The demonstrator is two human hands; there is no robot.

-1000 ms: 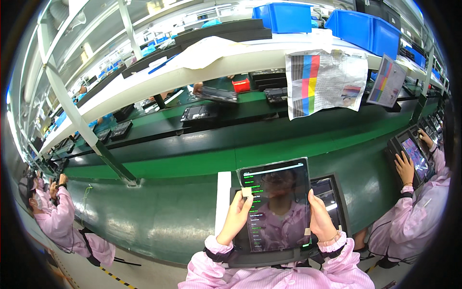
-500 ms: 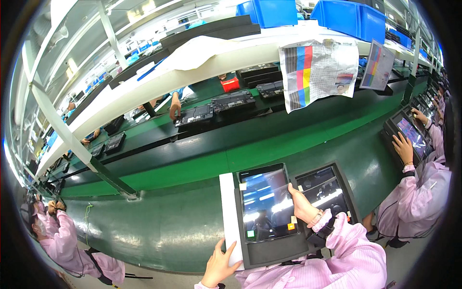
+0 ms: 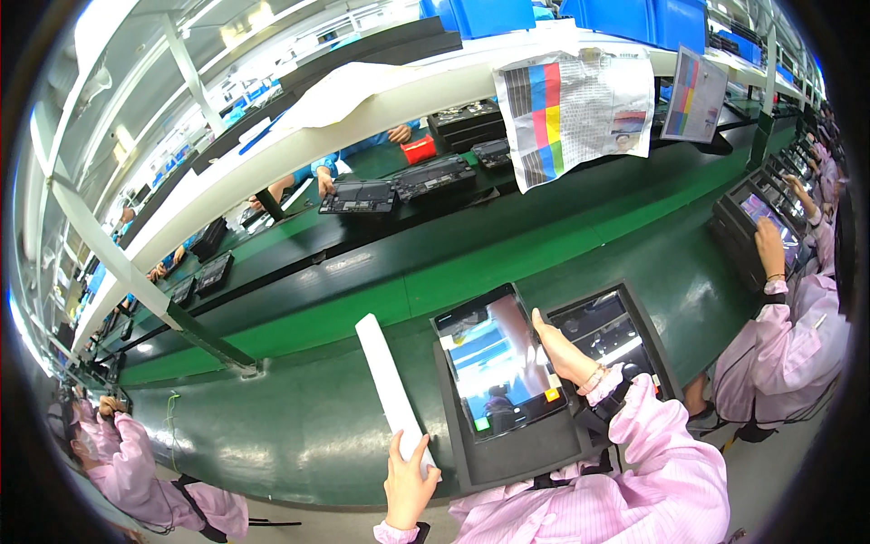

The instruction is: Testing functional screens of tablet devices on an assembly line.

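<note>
Surface: glossy green, below a white shelf hung with a colour-striped sheet.
Tablet: over a black tray, screen lit and reflecting.
Left hand: thumb and fingers closed about the near end of a white strip, left of the tray.
Right hand: at the tablet's right edge; cannot tell whether it grips.
Second tray: just right, holding dark glossy panels.
</note>
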